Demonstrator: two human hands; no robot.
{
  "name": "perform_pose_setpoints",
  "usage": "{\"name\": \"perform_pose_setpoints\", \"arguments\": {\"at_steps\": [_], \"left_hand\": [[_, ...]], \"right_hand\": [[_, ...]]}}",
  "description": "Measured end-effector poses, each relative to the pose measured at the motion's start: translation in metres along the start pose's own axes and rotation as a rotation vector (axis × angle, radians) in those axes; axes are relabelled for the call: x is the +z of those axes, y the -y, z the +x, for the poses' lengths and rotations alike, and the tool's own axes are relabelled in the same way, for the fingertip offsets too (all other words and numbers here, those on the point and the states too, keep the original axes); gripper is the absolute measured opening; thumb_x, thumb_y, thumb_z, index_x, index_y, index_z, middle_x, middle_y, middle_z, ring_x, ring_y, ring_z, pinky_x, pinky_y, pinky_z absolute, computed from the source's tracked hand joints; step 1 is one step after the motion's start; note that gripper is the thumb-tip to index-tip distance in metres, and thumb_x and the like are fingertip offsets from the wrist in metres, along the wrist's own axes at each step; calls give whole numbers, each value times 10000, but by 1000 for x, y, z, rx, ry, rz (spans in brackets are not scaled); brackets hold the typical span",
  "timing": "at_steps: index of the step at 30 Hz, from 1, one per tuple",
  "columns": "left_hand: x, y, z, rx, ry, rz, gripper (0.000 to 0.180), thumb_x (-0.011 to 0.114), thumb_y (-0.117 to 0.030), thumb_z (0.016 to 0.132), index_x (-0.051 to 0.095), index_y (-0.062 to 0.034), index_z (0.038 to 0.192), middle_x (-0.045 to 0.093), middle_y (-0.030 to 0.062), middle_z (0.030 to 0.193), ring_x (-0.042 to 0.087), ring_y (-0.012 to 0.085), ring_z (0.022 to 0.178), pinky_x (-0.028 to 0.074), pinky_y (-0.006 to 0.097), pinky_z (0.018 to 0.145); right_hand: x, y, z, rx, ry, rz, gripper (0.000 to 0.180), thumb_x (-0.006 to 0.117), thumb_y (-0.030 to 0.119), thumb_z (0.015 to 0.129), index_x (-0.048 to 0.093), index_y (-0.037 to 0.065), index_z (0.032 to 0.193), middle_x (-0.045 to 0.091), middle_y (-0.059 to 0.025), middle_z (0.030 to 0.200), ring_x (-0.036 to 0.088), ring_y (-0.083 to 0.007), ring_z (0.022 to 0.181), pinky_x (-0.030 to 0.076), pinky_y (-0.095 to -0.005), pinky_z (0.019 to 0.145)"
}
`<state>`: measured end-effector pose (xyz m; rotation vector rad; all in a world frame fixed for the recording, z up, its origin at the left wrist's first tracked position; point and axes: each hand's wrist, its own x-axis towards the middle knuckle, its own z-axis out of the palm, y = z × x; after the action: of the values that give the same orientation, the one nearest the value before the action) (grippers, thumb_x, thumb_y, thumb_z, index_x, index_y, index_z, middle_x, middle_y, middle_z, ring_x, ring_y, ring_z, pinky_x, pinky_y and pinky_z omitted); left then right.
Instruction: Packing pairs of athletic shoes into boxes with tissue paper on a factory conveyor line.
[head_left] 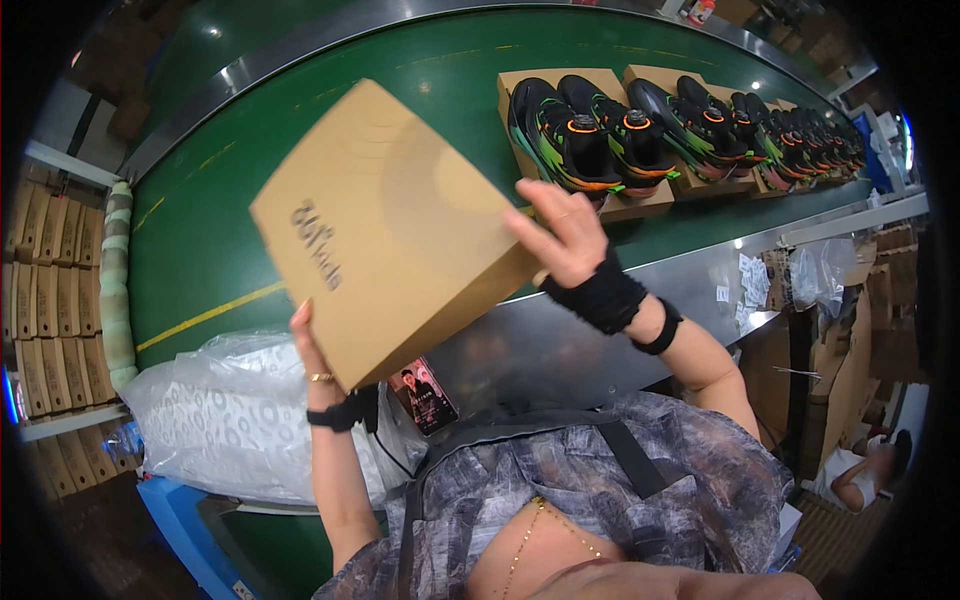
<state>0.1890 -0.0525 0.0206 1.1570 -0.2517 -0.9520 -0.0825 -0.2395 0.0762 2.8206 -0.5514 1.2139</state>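
Observation:
A closed brown cardboard shoebox (385, 215) with dark printing on its lid is held up, tilted, over the green conveyor belt (215, 230). My left hand (306, 336) grips its lower left edge, with most of the fingers hidden behind the box. At the right corner my right hand (568, 236), in a black wrist wrap, holds the box with its fingers on the lid's edge. Just beyond that hand, a pair of black shoes (590, 135) with green and orange trim rests on a brown box.
More shoe pairs (710, 130) on boxes line the belt to the right. A clear plastic bag of patterned white paper (225, 410) lies at the near left, beside a lit phone (425, 395). Stacked boxes (55, 300) fill the left rack. A metal ledge (600, 350) borders the belt.

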Motion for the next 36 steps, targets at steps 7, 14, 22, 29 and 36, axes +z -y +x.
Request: {"name": "perform_pose_setpoints", "arguments": {"at_steps": [7, 14, 22, 29, 36], "left_hand": [[-72, -65, -166, 461, -420, -269, 483, 390, -402, 840, 425, -50, 1169, 481, 73, 1119, 469, 213, 996, 413, 378, 818], [-93, -62, -280, 737, -945, -664, 778, 488, -515, 722, 193, -117, 1321, 280, 171, 1309, 307, 345, 1184, 249, 526, 949], [-96, 12, -304, 464, -859, -918, 803, 599, -365, 713, 165, -2, 1283, 386, 218, 1182, 426, 345, 1043, 338, 503, 863], [-59, 38, -260, 185, -665, -650, 433, 563, -340, 762, 470, -5, 1020, 516, 140, 999, 496, 258, 910, 396, 425, 810], [19, 90, -174, -125, -377, -289, 370, 504, -327, 819, 470, -45, 1056, 559, 113, 911, 546, 238, 819, 449, 359, 698]], "right_hand": [[-35, -131, -14, 448, 138, -298, 510, 595, 308, 722, 437, 109, 1165, 612, -151, 828, 596, -307, 716, 471, -387, 654], [-11, -162, 28, 581, 698, -184, 677, 577, 345, 731, 288, 51, 1268, 575, -239, 944, 551, -375, 902, 427, -409, 783], [2, -164, -21, 498, 459, -55, 490, 599, 206, 688, 458, 175, 1156, 586, -167, 971, 571, -337, 873, 459, -408, 723], [-64, -105, -85, -132, 571, 89, 405, 598, 159, 667, 513, 174, 1062, 594, -96, 661, 590, -304, 604, 465, -387, 612], [-75, -51, -145, -337, 858, 271, 436, 599, 169, 635, 527, 156, 1064, 544, -95, 543, 570, -257, 524, 454, -343, 607]]}}
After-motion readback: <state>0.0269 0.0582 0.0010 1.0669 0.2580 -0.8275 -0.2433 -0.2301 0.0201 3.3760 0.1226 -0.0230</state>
